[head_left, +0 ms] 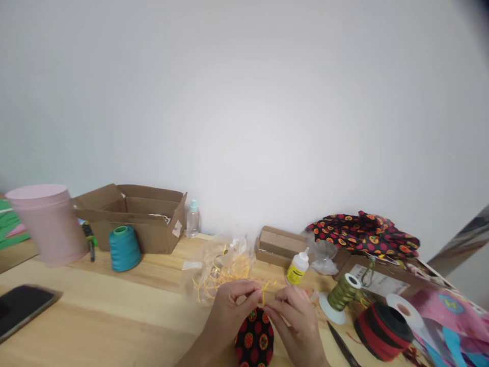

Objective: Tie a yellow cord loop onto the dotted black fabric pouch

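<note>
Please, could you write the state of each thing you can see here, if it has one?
Left hand: fingertips pinched on the cord
Right hand: fingers bent at the cord, grip unclear
Patterned piece: rounded, between the hands
Big box: open on top
Clear bottle: upright, capped
White bottle: upright, nozzle up
Teal cone: upright, wound
Green spool: on end, wound
Phone: flat, screen dark
Cloth: crumpled

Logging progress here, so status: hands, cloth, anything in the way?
Left hand pinching yellow cord; right hand alongside, grip unclear. Patterned cloth between hands. Plastic bag just beyond; nothing seen blocking.
</note>
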Demonstrator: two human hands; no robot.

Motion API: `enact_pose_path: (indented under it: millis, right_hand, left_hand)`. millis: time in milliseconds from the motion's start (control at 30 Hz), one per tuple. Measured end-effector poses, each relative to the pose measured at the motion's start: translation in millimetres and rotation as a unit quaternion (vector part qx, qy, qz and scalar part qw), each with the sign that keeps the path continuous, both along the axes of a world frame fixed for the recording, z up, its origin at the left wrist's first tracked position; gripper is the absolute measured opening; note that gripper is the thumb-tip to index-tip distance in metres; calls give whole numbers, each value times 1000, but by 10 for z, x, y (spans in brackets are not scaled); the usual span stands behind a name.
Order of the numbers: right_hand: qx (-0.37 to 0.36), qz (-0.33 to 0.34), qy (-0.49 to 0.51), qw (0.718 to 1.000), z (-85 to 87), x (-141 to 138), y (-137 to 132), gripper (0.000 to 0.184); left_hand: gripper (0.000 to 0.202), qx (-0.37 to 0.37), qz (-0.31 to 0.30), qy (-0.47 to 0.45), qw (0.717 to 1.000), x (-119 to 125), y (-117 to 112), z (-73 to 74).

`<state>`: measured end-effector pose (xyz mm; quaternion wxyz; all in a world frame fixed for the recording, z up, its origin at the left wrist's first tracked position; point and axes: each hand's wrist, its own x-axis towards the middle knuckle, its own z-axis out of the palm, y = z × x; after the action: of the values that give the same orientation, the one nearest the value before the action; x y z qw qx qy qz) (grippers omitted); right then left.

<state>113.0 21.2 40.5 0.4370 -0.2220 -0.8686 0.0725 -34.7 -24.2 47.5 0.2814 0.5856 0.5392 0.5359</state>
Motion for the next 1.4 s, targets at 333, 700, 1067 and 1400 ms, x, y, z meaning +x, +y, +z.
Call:
enact_pose_path:
  millis: [333,700,1067,1400]
  right_hand:
    - [122,21,-247,961,451,-152,129,13]
    - [-144,84,-6,986,474,-256,393,9]
    - [-38,-27,16,999,84,-147,154,8]
    - [-4,-53,4,999,79,-82,101,10]
  left_hand:
    - [22,35,-69,220,972,-185,65,51]
    - [25,73,-12,91,993,-168,62,163]
    - [26,11,44,59,997,-7,138,-24]
    - [26,26,54,112,992,61,119,-30]
